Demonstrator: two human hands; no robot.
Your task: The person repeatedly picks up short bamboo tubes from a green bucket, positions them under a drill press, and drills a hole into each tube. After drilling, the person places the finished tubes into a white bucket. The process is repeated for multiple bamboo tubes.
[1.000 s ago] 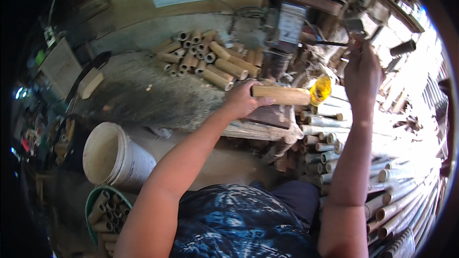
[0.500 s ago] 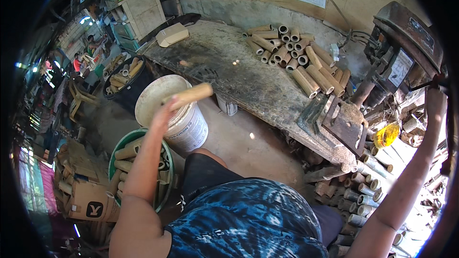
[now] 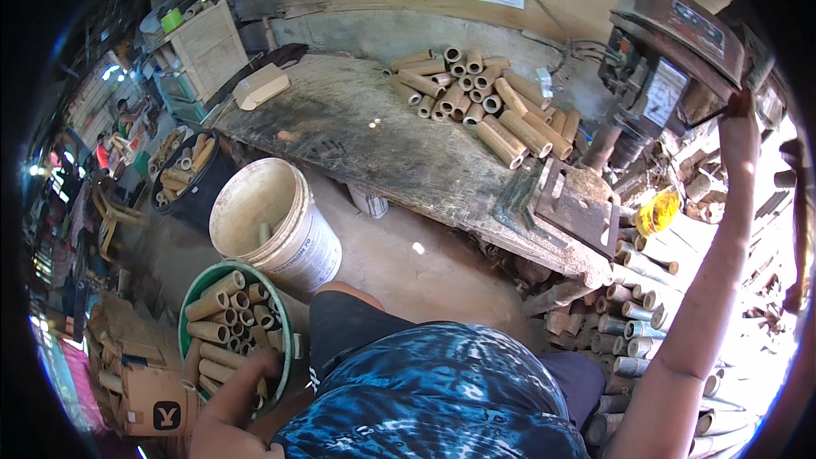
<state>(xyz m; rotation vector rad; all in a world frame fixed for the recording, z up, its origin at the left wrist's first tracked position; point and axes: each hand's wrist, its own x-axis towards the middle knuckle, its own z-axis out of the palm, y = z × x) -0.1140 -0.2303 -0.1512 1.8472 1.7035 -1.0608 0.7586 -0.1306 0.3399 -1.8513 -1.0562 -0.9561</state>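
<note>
My left hand reaches down into a green tub filled with cut bamboo tubes. Its fingers are shadowed among the tubes, so I cannot see whether they grip one. Beyond the tub stands a white bucket, with a bamboo piece visible inside. On the far right, my right hand is closed round a lever handle of the drill press. Below the press head is a flat metal plate at the bench's end.
A long worn bench carries a pile of bamboo tubes and a cardboard piece. More tubes are stacked at the lower right. A dark tub and a cardboard box stand left. People sit in the far left background.
My left hand has left the white bucket, where it held a bamboo tube, and dropped into the green tub. A bamboo piece now shows inside the bucket. My right hand stays at the lever.
</note>
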